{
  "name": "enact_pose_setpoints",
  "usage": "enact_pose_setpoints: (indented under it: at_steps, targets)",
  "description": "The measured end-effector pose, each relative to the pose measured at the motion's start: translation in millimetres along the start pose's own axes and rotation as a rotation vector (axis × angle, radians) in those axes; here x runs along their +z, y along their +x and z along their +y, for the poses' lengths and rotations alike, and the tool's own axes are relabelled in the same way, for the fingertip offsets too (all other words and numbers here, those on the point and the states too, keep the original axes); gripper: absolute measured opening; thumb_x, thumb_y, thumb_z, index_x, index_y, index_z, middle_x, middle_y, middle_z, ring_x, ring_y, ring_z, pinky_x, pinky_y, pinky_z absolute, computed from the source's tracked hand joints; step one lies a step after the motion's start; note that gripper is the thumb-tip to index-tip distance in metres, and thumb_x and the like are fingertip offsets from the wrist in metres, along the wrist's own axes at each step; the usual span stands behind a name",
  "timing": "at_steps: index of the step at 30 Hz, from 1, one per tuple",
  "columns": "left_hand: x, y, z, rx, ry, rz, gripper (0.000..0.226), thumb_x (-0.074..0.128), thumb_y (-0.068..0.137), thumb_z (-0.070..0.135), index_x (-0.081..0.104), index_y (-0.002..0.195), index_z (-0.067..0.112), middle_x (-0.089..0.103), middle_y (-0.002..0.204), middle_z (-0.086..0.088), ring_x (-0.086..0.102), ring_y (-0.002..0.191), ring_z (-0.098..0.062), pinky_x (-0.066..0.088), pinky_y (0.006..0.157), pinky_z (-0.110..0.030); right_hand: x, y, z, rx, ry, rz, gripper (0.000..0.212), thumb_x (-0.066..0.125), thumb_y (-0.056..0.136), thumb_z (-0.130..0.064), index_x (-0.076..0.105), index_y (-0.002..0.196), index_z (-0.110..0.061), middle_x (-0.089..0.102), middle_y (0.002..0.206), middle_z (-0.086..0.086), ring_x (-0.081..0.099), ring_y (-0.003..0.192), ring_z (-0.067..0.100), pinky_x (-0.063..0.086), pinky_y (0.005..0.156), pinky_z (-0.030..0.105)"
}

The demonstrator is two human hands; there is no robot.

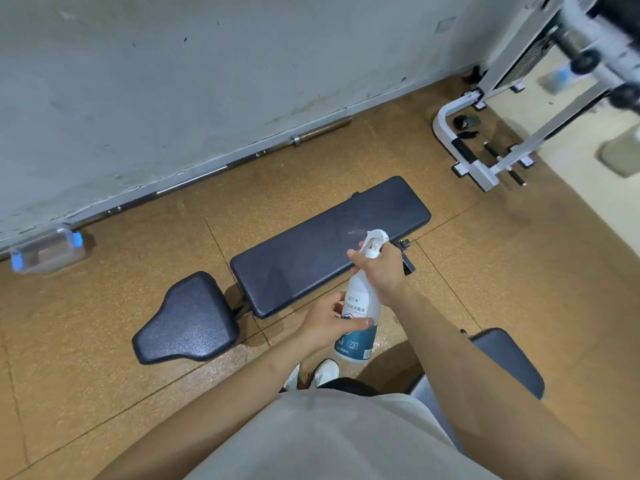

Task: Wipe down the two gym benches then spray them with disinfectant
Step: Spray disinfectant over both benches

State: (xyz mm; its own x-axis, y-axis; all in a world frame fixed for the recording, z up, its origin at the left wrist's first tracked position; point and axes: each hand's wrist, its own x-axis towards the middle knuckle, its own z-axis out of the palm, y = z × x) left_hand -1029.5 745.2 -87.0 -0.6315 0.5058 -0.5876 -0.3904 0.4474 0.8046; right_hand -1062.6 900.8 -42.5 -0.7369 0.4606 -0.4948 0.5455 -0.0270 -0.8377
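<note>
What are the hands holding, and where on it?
Both hold the spray bottle: right hand at the neck by the trigger, left hand around the body.

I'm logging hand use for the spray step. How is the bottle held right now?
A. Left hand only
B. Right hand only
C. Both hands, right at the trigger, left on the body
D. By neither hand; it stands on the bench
C: the right hand holds the bottle at the neck by the trigger, and the left hand wraps its body, in front of the bench.
</note>
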Motion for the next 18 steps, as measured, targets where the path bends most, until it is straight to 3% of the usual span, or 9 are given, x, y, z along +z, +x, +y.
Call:
enact_pose_setpoints:
  at_steps: [3,9,13,18]
  targets:
    - [-1,10,6,0.033,0.03,-0.032,0.071,0.088,0.06,0.056,0.066,0.122,0.03,0.072,0.107,0.011,0.068,0.096,-0.008,0.059,0.089,-0.038,-9,1,-5,-0.001,-0.02,0.089,0.02,0.079,0.086,-0.012,0.06,0.092,-0.009,0.066,0.072,0.01,0.064,0.05,0.012,0.053,0.052,0.029]
    - [19,24,14,0.034,0.058,-0.094,0.085,0.081,0.048,0.07,0.065,0.121,0.029,0.071,0.111,0.008,0.068,0.098,-0.01,0.06,0.089,-0.04,-36,4,1,-0.036,0.004,0.134,0.02,0.079,0.086,-0.01,0.063,0.098,-0.008,0.071,0.085,0.009,0.069,0.063,0.022,0.06,0.063,0.041]
    - [32,40,17,0.025,0.092,-0.09,0.079,0.084,0.05,0.067,0.066,0.118,0.032,0.072,0.11,0.012,0.068,0.097,-0.01,0.06,0.09,-0.046,-51,18,7,0.033,0.025,0.187,0.02,0.079,0.087,-0.014,0.06,0.087,-0.011,0.068,0.07,0.013,0.065,0.062,0.025,0.058,0.065,0.043]
    - [45,75,31,-0.017,0.106,-0.082,0.073,0.088,0.049,0.067,0.07,0.111,0.033,0.075,0.104,0.01,0.071,0.095,-0.012,0.059,0.091,-0.051,-78,49,6,-0.001,0.163,0.104,0.021,0.077,0.088,-0.006,0.061,0.101,-0.009,0.07,0.085,0.009,0.066,0.065,0.025,0.059,0.066,0.041]
